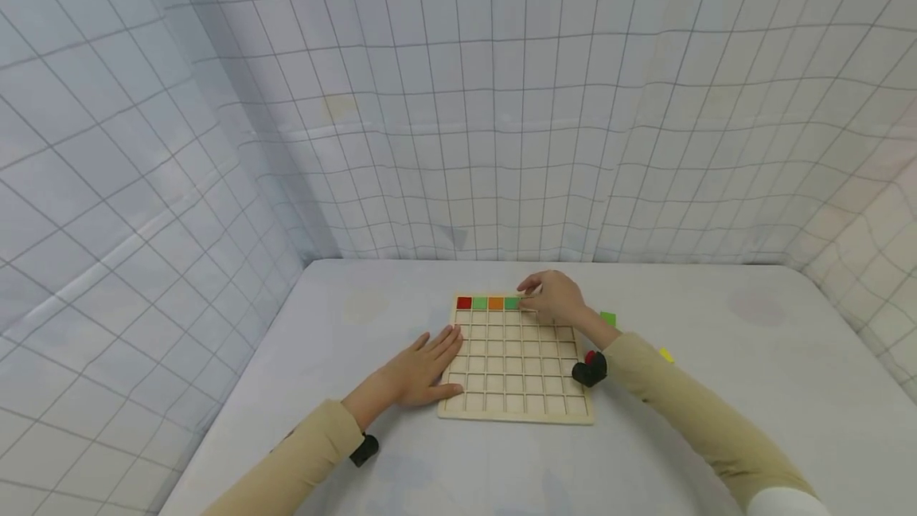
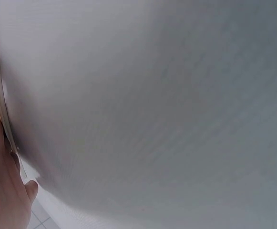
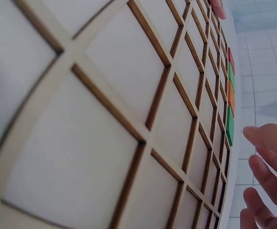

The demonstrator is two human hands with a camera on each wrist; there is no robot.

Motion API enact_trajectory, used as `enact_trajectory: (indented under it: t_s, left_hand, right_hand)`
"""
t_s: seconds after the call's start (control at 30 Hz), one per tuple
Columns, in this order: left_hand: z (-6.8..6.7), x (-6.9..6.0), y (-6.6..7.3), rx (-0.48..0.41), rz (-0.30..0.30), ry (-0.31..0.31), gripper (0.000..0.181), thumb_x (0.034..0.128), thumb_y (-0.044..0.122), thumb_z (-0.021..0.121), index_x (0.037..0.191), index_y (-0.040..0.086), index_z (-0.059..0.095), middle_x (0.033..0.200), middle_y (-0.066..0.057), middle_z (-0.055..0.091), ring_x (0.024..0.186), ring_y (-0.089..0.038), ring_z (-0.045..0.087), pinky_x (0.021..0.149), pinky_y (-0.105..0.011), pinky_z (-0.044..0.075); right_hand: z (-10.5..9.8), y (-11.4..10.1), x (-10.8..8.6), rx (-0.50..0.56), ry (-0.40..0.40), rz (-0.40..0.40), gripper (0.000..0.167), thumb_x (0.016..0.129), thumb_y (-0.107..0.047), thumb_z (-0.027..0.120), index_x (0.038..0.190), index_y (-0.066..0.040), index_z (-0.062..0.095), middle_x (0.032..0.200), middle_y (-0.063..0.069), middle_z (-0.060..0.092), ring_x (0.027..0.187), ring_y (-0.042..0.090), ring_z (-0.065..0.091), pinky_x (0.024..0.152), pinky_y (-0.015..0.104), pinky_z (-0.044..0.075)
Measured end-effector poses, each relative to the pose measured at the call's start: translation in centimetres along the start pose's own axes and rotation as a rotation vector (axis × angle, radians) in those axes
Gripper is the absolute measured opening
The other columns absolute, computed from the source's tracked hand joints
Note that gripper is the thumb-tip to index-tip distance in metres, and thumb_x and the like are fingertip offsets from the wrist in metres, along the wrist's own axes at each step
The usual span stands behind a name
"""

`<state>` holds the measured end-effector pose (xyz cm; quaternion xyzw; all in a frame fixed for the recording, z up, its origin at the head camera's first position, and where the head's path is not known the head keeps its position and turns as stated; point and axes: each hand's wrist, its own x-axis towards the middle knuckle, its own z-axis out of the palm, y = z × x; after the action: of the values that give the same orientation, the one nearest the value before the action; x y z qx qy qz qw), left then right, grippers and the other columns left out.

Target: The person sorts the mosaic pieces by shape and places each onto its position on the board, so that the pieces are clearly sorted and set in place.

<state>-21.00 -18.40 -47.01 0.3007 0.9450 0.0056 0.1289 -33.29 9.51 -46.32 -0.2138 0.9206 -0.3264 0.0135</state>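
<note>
A square wooden grid board (image 1: 494, 402) lies on the white table. Along its far row, from the left corner, sit a red tile (image 1: 464, 303), a light green tile (image 1: 480, 303), an orange tile (image 1: 496, 303) and a darker green tile (image 1: 512, 303). My left hand (image 1: 421, 370) rests with fingers stretched out on the board's left edge. Over the far right part of the board is my right hand (image 1: 560, 298), its fingertips close to the darker green tile. In the right wrist view, the loosely bent fingers (image 3: 258, 167) hold nothing visible and stand apart from that tile.
Right of the board lie a green tile (image 1: 607, 318) and a yellow tile (image 1: 666, 354), partly covered by the right sleeve. A red piece (image 1: 591, 357) shows beside the black wrist device (image 1: 591, 373). Grid-patterned white curtains (image 1: 501, 142) stand behind the table and at its sides.
</note>
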Motion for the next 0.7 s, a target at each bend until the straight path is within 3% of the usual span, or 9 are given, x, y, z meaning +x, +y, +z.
enact_trajectory:
  t_s: [0.13, 0.4, 0.7]
  left_hand:
    - [-0.1, -0.1, 0.0, 0.010, 0.002, -0.007, 0.085, 0.0960, 0.062, 0.037, 0.154, 0.004, 0.013, 0.163, -0.011, 0.007, 0.151, -0.025, 0.007, 0.119, -0.051, 0.017]
    - [-0.4, -0.2, 0.2, 0.031, -0.017, -0.009, 0.084, 0.0965, 0.061, 0.037, 0.154, 0.004, 0.014, 0.163, -0.011, 0.009, 0.151, -0.025, 0.008, 0.119, -0.050, 0.019]
    - [-0.7, -0.2, 0.4, 0.030, -0.009, -0.014, 0.084, 0.0967, 0.062, 0.036, 0.154, 0.004, 0.014, 0.163, -0.011, 0.008, 0.151, -0.025, 0.008, 0.119, -0.050, 0.018]
  right_hand:
    - [-0.6, 0.1, -0.4, -0.013, 0.041, -0.010, 0.023, 0.083, -0.027, 0.074, 0.101, -0.012, 0.075, 0.092, 0.003, 0.072, 0.075, 0.015, 0.059, 0.057, 0.025, 0.044]
    - [-1.8, 0.9, -1.2, -0.017, 0.132, -0.035, 0.024, 0.083, -0.027, 0.076, 0.100, -0.011, 0.075, 0.089, 0.004, 0.073, 0.084, 0.022, 0.060, 0.067, 0.031, 0.047]
    - [-3.2, 2.7, -2.6, 0.004, 0.188, -0.032, 0.023, 0.084, -0.024, 0.074, 0.101, -0.009, 0.074, 0.088, 0.006, 0.073, 0.085, 0.025, 0.061, 0.066, 0.031, 0.048]
